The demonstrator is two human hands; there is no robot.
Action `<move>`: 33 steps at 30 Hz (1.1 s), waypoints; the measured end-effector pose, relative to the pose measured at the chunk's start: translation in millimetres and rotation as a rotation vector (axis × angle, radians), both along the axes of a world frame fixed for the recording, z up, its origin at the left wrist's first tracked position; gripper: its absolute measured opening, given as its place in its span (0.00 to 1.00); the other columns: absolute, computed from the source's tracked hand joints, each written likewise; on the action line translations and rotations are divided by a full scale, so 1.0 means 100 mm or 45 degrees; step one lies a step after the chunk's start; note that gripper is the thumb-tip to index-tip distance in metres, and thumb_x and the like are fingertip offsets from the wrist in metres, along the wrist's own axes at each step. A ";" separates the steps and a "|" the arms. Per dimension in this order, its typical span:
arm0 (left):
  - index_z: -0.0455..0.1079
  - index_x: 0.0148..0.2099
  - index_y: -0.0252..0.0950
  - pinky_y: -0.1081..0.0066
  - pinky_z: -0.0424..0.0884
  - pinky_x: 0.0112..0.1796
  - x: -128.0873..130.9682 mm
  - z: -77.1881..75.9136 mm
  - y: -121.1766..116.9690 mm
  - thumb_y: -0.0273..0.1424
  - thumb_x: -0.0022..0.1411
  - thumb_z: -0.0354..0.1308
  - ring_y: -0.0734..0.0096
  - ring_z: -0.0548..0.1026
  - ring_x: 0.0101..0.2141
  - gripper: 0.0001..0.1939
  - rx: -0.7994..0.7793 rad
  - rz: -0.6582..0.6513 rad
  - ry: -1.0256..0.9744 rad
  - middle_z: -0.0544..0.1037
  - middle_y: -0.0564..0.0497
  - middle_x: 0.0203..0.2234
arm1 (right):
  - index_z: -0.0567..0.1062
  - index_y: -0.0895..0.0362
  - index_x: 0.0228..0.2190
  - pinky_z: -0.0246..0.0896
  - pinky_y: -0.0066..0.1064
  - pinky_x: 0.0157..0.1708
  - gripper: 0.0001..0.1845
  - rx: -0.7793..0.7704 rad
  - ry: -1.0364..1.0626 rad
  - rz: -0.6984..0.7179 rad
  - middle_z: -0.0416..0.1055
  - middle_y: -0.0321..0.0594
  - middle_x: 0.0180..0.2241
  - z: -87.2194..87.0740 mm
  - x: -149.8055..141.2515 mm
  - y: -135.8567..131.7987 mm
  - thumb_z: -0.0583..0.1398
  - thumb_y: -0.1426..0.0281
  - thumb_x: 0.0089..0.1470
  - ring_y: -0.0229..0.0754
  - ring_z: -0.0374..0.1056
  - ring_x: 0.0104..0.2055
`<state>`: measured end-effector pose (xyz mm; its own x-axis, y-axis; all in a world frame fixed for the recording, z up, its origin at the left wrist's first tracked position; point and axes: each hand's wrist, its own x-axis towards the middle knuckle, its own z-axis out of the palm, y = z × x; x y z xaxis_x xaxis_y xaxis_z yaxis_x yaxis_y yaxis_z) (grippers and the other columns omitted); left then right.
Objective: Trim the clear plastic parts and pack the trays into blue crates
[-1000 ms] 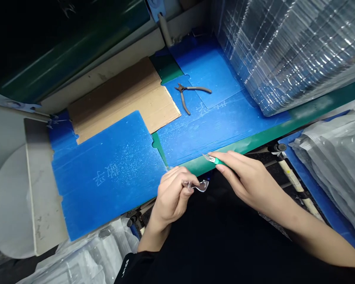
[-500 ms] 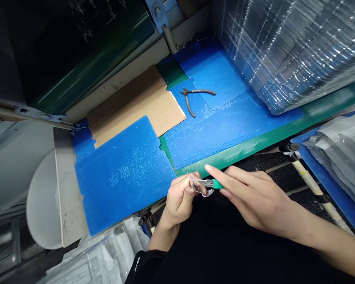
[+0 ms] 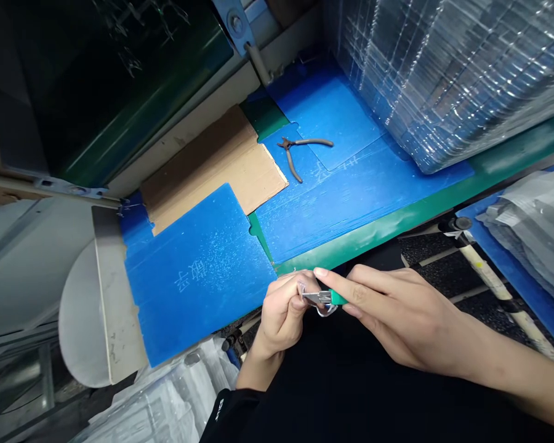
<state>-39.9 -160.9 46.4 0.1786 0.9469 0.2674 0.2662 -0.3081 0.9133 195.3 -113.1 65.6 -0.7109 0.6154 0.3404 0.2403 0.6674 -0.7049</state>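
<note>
My left hand (image 3: pixel 282 312) is closed, its thumb and fingers pinching a small clear plastic piece (image 3: pixel 325 312) with a curved edge. Between the fingers of my right hand (image 3: pixel 397 311) is a green-handled knife (image 3: pixel 337 298). The knife's flat metal blade points left and lies against the clear piece at my left fingertips. My right index finger stretches over the knife towards my left hand. The left fingers hide much of the plastic piece. Both hands are in front of the bench edge, close to my dark clothing.
Grey-handled cutting pliers (image 3: pixel 292 145) lie spread on blue plastic sheets (image 3: pixel 305 215). A cardboard piece (image 3: pixel 212 166) and another blue sheet (image 3: pixel 184 277) are to the left. Stacked clear trays (image 3: pixel 443 80) stand back right. Wrapped clear plastic bundles (image 3: pixel 535 227) are at right, more at lower left (image 3: pixel 166 400).
The view has shifted slightly. Both hands are a little lower, and the knife blade has tilted slightly against the clear piece. Both hands keep their holds.
</note>
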 end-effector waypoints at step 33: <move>0.71 0.35 0.39 0.66 0.69 0.26 0.01 -0.04 -0.01 0.42 0.84 0.46 0.71 0.70 0.21 0.24 0.085 0.054 0.027 0.71 0.52 0.21 | 0.67 0.61 0.70 0.71 0.29 0.36 0.24 -0.114 0.048 -0.110 0.80 0.43 0.46 0.04 -0.05 -0.11 0.52 0.75 0.78 0.38 0.78 0.42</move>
<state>-38.6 -162.4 42.6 0.1449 0.9338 0.3271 0.2990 -0.3564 0.8852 189.9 -124.2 69.6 -0.6417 0.7029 0.3068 0.2660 0.5792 -0.7706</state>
